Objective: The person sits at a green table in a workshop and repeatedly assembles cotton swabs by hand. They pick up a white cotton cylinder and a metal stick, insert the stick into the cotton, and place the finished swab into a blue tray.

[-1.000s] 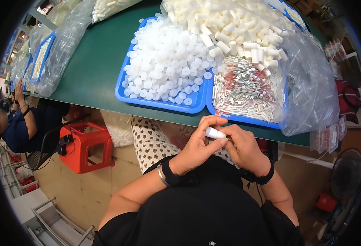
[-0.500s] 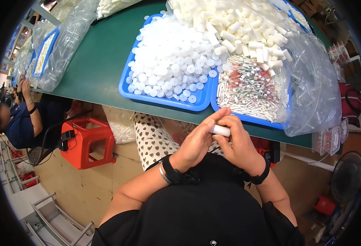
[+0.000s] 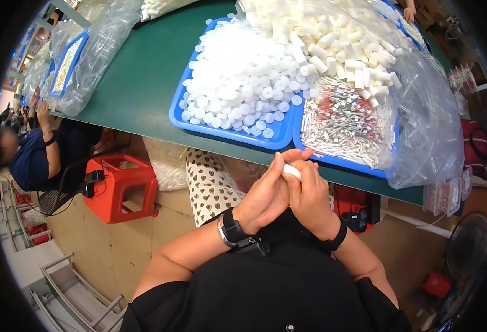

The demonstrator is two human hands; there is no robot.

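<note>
we grip white cylinder (image 3: 292, 171) in right hand (image 3: 311, 195), left hand (image 3: 269, 192) loosely open against it, probably for steadiness; blue pin tray (image 3: 349, 165) just beyond both, seemingly for easy reach.

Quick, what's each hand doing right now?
Left hand: open, cupped; whether it touches the white cylinder can't be told.
Right hand: closed, holding the white cylinder.

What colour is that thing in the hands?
The small piece is white; see the head view.
</note>
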